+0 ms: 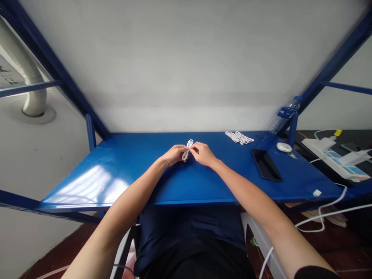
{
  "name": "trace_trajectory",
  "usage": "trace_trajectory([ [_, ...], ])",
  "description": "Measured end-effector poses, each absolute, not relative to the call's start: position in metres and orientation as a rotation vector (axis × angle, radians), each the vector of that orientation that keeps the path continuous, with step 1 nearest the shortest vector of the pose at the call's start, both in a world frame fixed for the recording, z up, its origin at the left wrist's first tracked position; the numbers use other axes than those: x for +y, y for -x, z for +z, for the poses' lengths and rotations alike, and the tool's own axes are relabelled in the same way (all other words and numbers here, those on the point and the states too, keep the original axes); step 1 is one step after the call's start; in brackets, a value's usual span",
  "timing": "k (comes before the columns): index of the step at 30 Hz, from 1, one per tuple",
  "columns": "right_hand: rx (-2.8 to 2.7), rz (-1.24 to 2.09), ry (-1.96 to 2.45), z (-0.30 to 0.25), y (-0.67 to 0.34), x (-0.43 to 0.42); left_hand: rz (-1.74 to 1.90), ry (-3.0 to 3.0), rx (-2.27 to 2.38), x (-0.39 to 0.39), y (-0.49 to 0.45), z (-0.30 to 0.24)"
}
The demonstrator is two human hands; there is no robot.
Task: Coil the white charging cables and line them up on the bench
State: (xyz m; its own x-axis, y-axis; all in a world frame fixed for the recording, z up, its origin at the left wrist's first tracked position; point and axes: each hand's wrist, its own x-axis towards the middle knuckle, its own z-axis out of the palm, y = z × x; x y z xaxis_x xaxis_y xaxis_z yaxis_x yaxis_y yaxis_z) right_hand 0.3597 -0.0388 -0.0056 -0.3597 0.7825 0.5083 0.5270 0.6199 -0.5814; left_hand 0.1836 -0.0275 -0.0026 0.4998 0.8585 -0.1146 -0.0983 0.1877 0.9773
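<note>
Both hands (175,154) (204,154) on white cable (190,143)

No lettering is legible. The blue label (286,112) on the clear plastic bottle (278,122), upper right, is too small to read.

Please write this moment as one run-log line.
Left hand: holds white cable bundle; right hand: pinches its middle; on blue table: more white bundles, black phone

The left hand (175,154), right hand (204,154) and both forearms (251,193) are bare, with a black sleeve (315,272) at near right, dark navy legwear (215,228) and black cloth (200,261) nearest.
</note>
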Motion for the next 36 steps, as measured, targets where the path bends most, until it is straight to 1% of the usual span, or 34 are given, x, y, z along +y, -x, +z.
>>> trace_trajectory([
  [5, -1.671, 1.049, 1.137, -0.008, -0.353, -0.036, 0.865, -1.47, 0.875, -0.026, -0.183, -0.003],
  [9, -1.448, 1.364, 1.072, -0.008, -0.354, -0.033, 0.9, -1.628, 0.927, -0.027, -0.185, -0.002],
  [12, -1.47, 1.484, 1.08, -0.007, -0.358, -0.031, 0.867, -1.669, 0.985, -0.028, -0.186, -0.001],
  [16, -1.618, 1.327, 1.12, -0.005, -0.369, -0.027, 0.737, -1.751, 1.047, -0.027, -0.183, 0.0],
  [19, -1.695, 1.262, 1.045, -0.003, -0.376, -0.025, 0.595, -1.872, 1.046, -0.027, -0.178, 0.002],
  [22, -1.921, 1.131, 1.036, -0.001, -0.379, -0.025, 0.521, -1.99, 1.039, -0.027, -0.173, 0.004],
  [25, -2.044, 0.872, 1.137, -0.002, -0.38, -0.024, 0.576, -2.068, 1.023, -0.024, -0.169, 0.002],
  [28, -2.001, 0.683, 1.223, -0.007, -0.381, -0.02, 0.711, -2.164, 1.073, -0.018, -0.166, -0.006],
  [32, -1.996, 0.514, 1.295, -0.016, -0.38, -0.017, 0.818, -2.372, 1.212, -0.012, -0.166, -0.017],
  [36, -2.05, 0.436, 1.379, -0.021, -0.381, -0.016, 0.783, -2.468, 1.288, -0.01, -0.162, -0.02],
])
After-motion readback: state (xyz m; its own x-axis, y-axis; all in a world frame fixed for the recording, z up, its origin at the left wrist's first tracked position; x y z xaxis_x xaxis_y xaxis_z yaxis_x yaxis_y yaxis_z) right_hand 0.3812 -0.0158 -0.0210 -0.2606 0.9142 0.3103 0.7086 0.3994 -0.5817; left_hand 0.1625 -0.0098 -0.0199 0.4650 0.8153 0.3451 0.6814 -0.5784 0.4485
